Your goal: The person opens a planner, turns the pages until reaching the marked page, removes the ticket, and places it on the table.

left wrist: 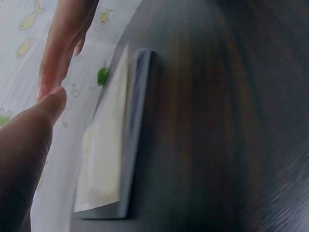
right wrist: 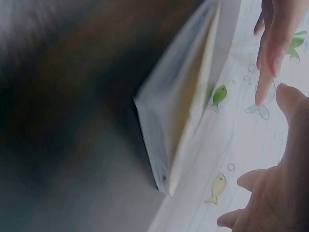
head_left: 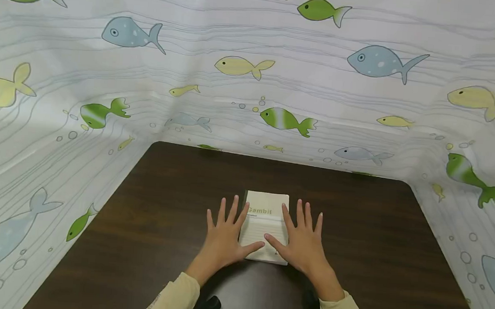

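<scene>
Nearest, two pale yellow sleeves (head_left: 177, 298) come in from the bottom edge of the head view. Just beyond them the left hand (head_left: 223, 236) and the right hand (head_left: 303, 244) lie flat with fingers straight and spread, gripping nothing. Each hand flanks a cream book (head_left: 265, 225), its thumb reaching in over the near part of the cover. The thumb tips nearly meet there.

The book lies flat on the dark wood tabletop (head_left: 149, 205), closed, near the middle and a little toward the person. The wrist views show its edge as a stack of pages resting on the wood, with the thumbs hovering close above the cover; whether they press on it I cannot tell.

My judgement is that both palms should stay level and the pressure even on the two sides, so the book slides or squares up without twisting. Any lift is best started from the long edges, not the cover alone.

The cover bears the word "Gambit" in green letters; a smaller line beneath is too small to read.

Farthest, a white sheet (head_left: 253, 78) printed with fish walls in the tabletop.
</scene>
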Tool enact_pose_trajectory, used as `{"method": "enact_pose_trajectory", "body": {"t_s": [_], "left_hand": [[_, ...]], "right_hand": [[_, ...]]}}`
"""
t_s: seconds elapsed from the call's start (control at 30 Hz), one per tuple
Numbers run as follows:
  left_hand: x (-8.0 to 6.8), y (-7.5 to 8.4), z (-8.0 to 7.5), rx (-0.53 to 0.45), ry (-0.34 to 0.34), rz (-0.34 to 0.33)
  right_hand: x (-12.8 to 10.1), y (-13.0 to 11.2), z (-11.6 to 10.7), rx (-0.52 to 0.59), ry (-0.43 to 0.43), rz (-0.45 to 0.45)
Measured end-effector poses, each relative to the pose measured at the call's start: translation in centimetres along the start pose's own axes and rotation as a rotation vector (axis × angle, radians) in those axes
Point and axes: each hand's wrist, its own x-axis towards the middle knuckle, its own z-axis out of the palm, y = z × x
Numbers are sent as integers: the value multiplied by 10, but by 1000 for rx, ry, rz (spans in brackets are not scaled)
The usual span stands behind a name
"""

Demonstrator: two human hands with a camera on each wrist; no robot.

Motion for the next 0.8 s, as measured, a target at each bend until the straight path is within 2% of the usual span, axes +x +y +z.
{"method": "enact_pose_trajectory", "body": {"t_s": [0.1, 0.2, 0.33, 0.43, 0.53, 0.67, 0.8], "left_hand": [[-5, 2, 9, 5, 18, 15], [-11, 4, 20, -35, -4, 37], [-16, 5, 33, -118, -43, 65], [-18, 3, 41, -129, -34, 83], [-16, 1, 46, -151, 10, 100], [-15, -1, 48, -238, 58, 108], [-17, -4, 47, -298, 58, 115]], "right_hand": [[-3, -3, 10, 7, -15, -2], [-8, -6, 18, 28, -51, 19], [-13, -8, 26, 89, -160, 42], [-18, -9, 32, 136, -241, 40], [-18, -8, 35, 163, -247, 22], [-18, -3, 36, 202, -233, 7], [-19, 4, 34, 350, -254, 69]]}}
